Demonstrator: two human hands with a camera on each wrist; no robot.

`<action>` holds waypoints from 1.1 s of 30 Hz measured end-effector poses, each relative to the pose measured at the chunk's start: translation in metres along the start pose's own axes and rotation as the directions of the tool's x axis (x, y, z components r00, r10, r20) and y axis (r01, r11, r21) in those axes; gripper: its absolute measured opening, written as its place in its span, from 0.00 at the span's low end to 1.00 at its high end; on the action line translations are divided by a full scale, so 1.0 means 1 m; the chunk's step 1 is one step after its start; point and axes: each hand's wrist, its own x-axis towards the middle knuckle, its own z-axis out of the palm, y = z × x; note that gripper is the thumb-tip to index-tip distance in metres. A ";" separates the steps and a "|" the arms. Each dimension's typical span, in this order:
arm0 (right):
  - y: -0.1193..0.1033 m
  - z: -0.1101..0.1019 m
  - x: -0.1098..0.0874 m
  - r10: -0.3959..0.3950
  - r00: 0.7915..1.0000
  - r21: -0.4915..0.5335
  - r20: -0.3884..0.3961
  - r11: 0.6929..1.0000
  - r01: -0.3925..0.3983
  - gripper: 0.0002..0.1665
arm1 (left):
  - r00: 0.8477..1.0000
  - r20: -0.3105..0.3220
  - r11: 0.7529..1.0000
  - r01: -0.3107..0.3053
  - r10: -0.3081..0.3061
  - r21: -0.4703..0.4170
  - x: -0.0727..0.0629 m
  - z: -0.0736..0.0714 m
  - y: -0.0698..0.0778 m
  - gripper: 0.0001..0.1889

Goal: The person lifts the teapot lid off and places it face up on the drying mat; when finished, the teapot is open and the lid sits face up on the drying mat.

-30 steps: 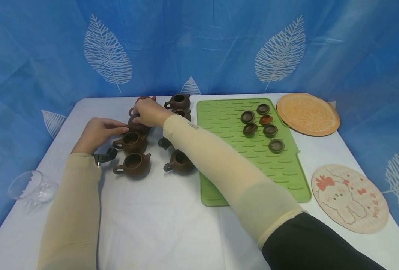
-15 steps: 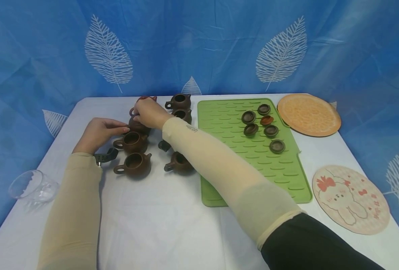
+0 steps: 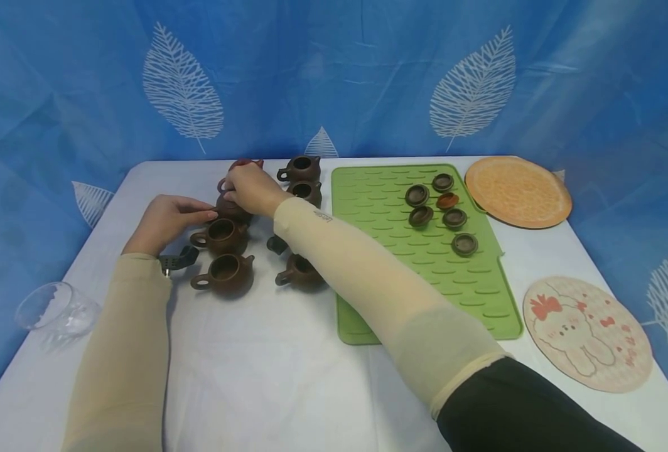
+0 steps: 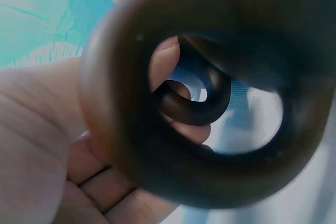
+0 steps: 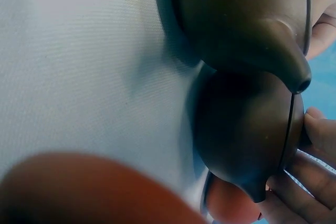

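Observation:
In the head view, brown clay teapots stand in two columns. My left hand (image 3: 167, 220) pinches the handle of the third teapot (image 3: 233, 210) from the front in the left column; the left wrist view shows thumb and fingers at that handle (image 4: 194, 111), behind a nearer, blurred handle (image 4: 121, 129). On the same teapot (image 5: 241, 124), my right hand (image 3: 255, 188) grips the lid (image 5: 295, 129) at the top; its knob is hidden by the fingers (image 5: 310, 182). A reddish teapot (image 3: 242, 162) sits just behind. In front are two lidless teapots, the nearest one (image 3: 229, 279) included.
To the right, several small lids (image 3: 465, 245) lie on a green mat (image 3: 379, 188). An orange round mat (image 3: 517, 191) and a pink rabbit mat (image 3: 585, 333) are at the far right. A clear glass (image 3: 57, 311) lies near the left edge. Right-column teapots (image 3: 302, 168) stand beside my right forearm.

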 end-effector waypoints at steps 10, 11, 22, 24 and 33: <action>0.000 0.000 -0.001 -0.007 1.000 0.004 -0.012 1.000 0.007 0.18 | 1.000 0.000 1.000 0.008 -0.008 -0.010 -0.001 0.000 0.001 0.33; 0.000 0.000 -0.001 -0.010 1.000 0.001 -0.015 1.000 0.010 0.18 | 1.000 0.000 1.000 0.008 -0.008 -0.012 -0.001 0.000 0.001 0.33; 0.001 -0.001 -0.002 -0.026 0.999 -0.011 -0.023 1.000 0.026 0.18 | 1.000 0.010 1.000 0.013 -0.013 -0.021 -0.002 0.001 -0.001 0.35; 0.001 -0.002 -0.002 -0.039 0.999 -0.014 -0.027 0.999 0.039 0.17 | 1.000 0.009 1.000 0.012 -0.012 -0.022 -0.002 0.001 -0.001 0.34; 0.005 -0.008 -0.005 -0.063 0.997 0.021 -0.049 0.998 0.064 0.16 | 1.000 0.009 0.999 0.009 -0.009 -0.033 -0.003 0.001 -0.001 0.33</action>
